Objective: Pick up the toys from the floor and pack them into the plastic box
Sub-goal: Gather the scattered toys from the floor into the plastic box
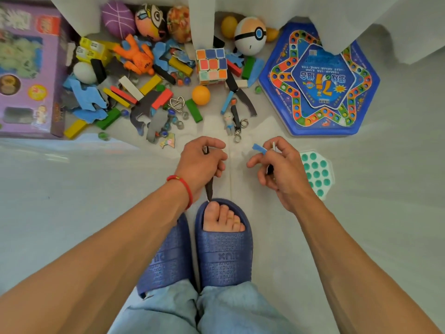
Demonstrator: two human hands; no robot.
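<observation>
Toys lie scattered on the grey floor ahead: a Rubik's cube (212, 66), an orange ball (201, 95), an orange figure (137, 55), coloured wooden blocks (150, 84), blue foam puzzle pieces (88, 97) and marbles. My left hand (203, 162) grips a dark flat puzzle piece (209, 189) that hangs below the fist. My right hand (279, 167) pinches a small blue piece (258, 148) and other thin flat pieces between its fingers. Both hands hover above the floor, near my feet. The plastic box is not clearly seen.
A blue hexagonal board game (320, 80) lies at the right, a purple toy carton (29, 71) at the left. A teal pop-bubble toy (316, 173) sits beside my right hand. Soft balls (250, 34) line the back. My feet in blue slippers (224, 244) stand below.
</observation>
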